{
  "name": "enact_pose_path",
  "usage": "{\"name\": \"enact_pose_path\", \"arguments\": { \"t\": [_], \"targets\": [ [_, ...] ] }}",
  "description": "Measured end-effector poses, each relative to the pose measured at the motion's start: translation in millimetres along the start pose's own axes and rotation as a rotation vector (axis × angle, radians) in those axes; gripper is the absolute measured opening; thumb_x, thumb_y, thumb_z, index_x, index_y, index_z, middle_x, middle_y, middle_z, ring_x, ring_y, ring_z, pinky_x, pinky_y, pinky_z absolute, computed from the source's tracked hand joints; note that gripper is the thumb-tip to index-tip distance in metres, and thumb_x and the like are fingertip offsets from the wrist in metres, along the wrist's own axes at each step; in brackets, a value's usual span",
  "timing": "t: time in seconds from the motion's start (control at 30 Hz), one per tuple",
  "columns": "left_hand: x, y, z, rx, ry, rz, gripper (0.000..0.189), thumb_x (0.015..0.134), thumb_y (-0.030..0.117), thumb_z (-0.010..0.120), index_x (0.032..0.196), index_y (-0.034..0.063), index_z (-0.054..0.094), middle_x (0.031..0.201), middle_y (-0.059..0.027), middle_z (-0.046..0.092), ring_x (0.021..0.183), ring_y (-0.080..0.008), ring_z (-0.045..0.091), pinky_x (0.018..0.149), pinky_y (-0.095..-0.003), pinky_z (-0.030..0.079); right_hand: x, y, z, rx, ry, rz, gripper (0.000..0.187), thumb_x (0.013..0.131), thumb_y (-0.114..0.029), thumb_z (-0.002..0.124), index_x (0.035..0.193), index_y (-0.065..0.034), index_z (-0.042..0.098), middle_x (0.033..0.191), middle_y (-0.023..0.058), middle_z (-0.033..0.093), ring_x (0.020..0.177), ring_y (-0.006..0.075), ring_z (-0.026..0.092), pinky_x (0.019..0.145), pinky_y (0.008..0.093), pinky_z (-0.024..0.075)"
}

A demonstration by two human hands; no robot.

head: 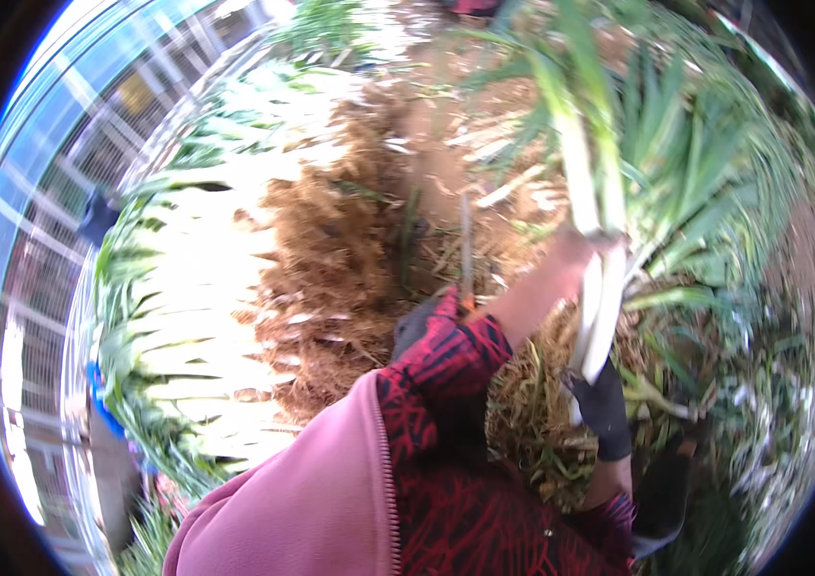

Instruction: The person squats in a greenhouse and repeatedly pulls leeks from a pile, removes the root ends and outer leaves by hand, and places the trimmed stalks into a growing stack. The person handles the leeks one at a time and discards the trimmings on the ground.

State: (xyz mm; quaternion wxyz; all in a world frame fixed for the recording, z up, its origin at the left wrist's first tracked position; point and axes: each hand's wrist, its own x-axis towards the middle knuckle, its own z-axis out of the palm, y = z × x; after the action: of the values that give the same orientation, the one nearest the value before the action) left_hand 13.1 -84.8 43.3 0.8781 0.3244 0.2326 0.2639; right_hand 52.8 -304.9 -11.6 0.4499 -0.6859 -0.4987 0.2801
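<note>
Two long leeks, or similar stalks (608, 309), stand at a slant before me, their green leaves fanning towards the top. My left hand (598, 239) is closed around their middle; motion blur hides its fingers. At their white lower ends is my right hand (600, 412) in a black glove, with thumb and fingers around the base. A narrow metal blade (466, 237) with an orange part at its lower end shows beside my left sleeve. Beneath the stalks lie brown roots and peeled scraps (537, 417).
A long pile of leeks (191, 288) lies at the left, with its brown roots (321, 288) facing the middle. More green-leaved leeks (703, 165) lie at the right. Trimmings litter the soil (436, 158). Beyond the left pile runs a metal-framed structure (40, 230).
</note>
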Motion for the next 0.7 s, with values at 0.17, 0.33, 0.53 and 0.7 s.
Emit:
{"name": "enact_pose_path", "arguments": {
  "t": [0.17, 0.33, 0.53, 0.7],
  "targets": [
    [-39.0, 1.8, 0.7, -0.134, -0.129, -0.080, 0.036, 0.079, 0.001, 0.067, 0.111, -0.0020, 0.052, 0.095, -0.0184, 0.064, 0.080, -0.0300, 0.065, 0.074, -0.0439, 0.056, -8.2, -45.5, 18.4, 0.108, 0.006, 0.139, 0.029, 0.077, -0.002, 0.069, 0.102, 0.0024, 0.055, 0.080, 0.0080, 0.061, 0.072, 0.0124, 0.059, 0.065, 0.0294, 0.0500],
    [-86.2, 42.9, 12.7, -0.095, -0.005, 0.090, 0.031, 0.078, -0.001, 0.066, 0.105, -0.0014, 0.051, 0.086, -0.0137, 0.062, 0.071, -0.0258, 0.065, 0.061, -0.0376, 0.055, -6.9, -85.3, 23.1, 0.158, -0.026, 0.112, 0.032, 0.072, -0.003, 0.071, 0.098, 0.0018, 0.054, 0.074, 0.0065, 0.061, 0.068, 0.0146, 0.059, 0.062, 0.0300, 0.0493],
    [-133.1, 165.6, -17.7, 0.122, 0.082, 0.570, 0.024, 0.080, 0.001, 0.062, 0.101, -0.0040, 0.052, 0.073, -0.0122, 0.060, 0.060, -0.0230, 0.063, 0.048, -0.0343, 0.052, 30.2, -136.6, 52.3, 0.341, -0.155, -0.281, 0.069, 0.090, -0.040, 0.053, 0.139, 0.0027, 0.030, 0.127, 0.0160, 0.050, 0.110, 0.0240, 0.054, 0.093, 0.0366, 0.0424],
    [-192.4, 359.9, -119.2, 0.370, 0.323, 1.021, 0.026, 0.074, 0.010, 0.069, 0.093, -0.0056, 0.061, 0.080, -0.0165, 0.066, 0.069, -0.0260, 0.066, 0.065, -0.0382, 0.055, 56.8, -133.1, 73.6, 0.520, -0.266, -0.118, 0.057, 0.090, -0.037, 0.052, 0.133, -0.0010, 0.042, 0.112, 0.0139, 0.057, 0.095, 0.0232, 0.059, 0.088, 0.0368, 0.0472]
  ]
}}
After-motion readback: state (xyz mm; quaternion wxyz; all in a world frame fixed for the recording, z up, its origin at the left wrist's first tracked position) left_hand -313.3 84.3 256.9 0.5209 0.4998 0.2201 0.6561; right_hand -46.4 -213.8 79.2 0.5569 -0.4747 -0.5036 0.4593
